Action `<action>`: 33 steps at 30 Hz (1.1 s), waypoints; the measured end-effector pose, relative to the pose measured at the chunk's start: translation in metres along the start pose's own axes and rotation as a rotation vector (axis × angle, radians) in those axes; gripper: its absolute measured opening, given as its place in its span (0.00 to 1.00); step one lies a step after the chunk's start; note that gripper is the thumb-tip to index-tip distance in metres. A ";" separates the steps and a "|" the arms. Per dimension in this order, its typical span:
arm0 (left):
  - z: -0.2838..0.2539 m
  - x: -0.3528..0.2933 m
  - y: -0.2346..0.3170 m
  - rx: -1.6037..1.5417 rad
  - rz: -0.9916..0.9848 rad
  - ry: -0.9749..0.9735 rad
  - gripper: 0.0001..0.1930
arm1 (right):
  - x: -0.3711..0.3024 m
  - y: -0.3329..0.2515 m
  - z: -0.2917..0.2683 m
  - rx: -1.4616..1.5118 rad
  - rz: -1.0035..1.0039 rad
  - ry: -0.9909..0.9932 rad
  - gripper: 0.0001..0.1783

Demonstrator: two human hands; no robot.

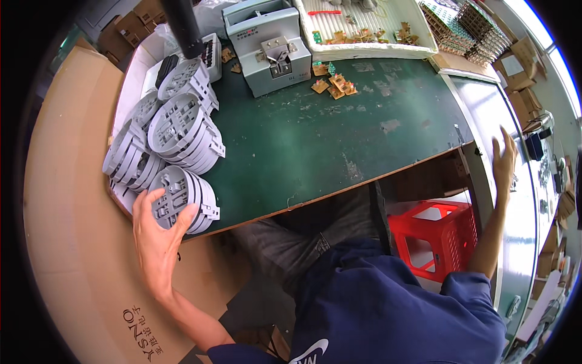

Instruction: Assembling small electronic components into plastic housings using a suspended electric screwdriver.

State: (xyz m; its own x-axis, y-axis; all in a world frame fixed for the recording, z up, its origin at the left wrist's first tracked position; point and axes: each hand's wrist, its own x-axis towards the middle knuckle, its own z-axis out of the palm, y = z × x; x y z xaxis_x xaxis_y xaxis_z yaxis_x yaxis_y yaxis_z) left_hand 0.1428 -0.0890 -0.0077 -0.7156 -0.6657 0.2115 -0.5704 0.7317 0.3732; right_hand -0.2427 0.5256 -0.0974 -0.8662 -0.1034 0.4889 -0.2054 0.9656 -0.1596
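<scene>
At the table's left front corner, my left hand (159,233) is at the near stack of round grey plastic housings (173,191). Its thumb and fingers are spread in a curve over the stack's near rim, and no firm grip shows. The palm hides part of that rim. Several more stacked grey housings (179,124) stand just behind. Far to the right, my right hand (504,161) reaches over a shiny metal strip (485,109) beside the table, fingers stretched out, with nothing visible in it.
A grey bench machine (270,51) stands at the back of the green table (291,145). Small brown circuit boards (341,88) lie beside it, near a white foam tray (370,51). Stacked board panels (467,33) are at back right. Below is a red stool (445,236); large cardboard (73,200) stands left.
</scene>
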 end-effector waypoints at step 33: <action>0.116 -0.004 0.090 -0.261 0.385 -0.066 0.63 | -0.025 -0.335 0.052 1.017 -0.290 -0.420 0.19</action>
State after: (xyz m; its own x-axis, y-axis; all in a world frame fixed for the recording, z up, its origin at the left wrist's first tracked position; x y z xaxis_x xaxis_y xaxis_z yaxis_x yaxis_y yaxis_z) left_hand 0.0473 -0.0032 -0.0794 -0.8843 -0.3361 0.3242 -0.1439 0.8565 0.4956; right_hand -0.1759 0.1923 -0.1008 -0.7706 -0.5482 0.3250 -0.5313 0.2710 -0.8027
